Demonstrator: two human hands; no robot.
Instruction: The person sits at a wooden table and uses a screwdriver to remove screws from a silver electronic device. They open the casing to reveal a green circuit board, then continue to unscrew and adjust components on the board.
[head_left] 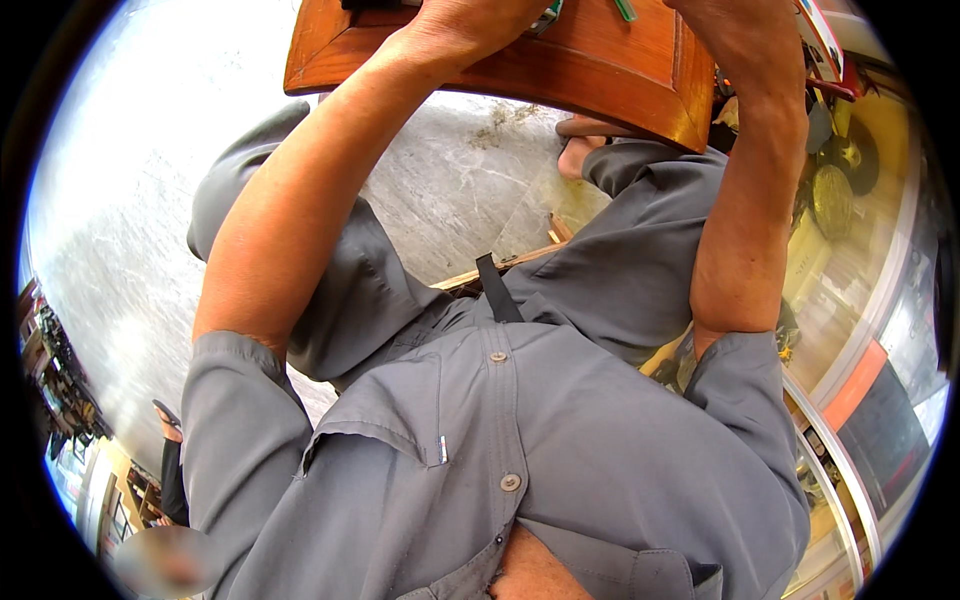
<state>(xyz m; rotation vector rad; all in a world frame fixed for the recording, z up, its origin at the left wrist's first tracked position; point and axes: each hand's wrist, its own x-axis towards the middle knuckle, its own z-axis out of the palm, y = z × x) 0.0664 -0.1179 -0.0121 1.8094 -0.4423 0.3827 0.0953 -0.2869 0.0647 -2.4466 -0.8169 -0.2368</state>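
Note:
Both of my arms reach forward over a small reddish-brown wooden table. My left hand is above its far left half, cut off by the top edge, so its fingers do not show. Just beside that hand a bit of a small green and white thing peeks out; I cannot make out whether the hand touches it. My right hand is over the table's right end, its fingers also beyond the top edge. Between the hands lies a thin green piece. A black object sits at the far left of the tabletop.
A glass display case with round goods inside runs along my right. Beneath me is part of a wooden seat on a grey floor. Another person is at the lower left, near crowded shelves.

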